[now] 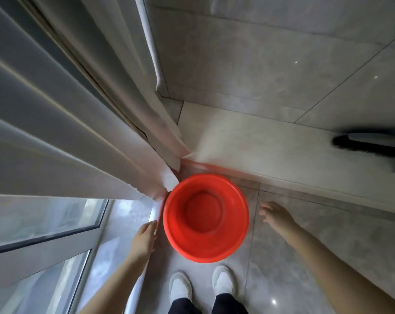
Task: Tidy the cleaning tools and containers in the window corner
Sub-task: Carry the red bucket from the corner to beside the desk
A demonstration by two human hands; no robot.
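Observation:
A round red plastic basin [205, 217] stands upright and empty on the grey tiled floor, tucked into the corner where the window meets the wall. My left hand [144, 237] hovers just left of its rim, fingers extended, holding nothing. My right hand [275, 217] is a short way right of the rim, fingers spread and empty. Neither hand touches the basin. A dark brush head [364, 145] with black bristles rests at the right edge against the wall; its handle runs out of view.
Grey curtains [67, 123] hang at the left, their hems ending beside the basin. The window glass and sill [56, 227] run along the lower left. A tiled wall [271, 64] rises behind. My white shoes [202, 284] stand just in front of the basin.

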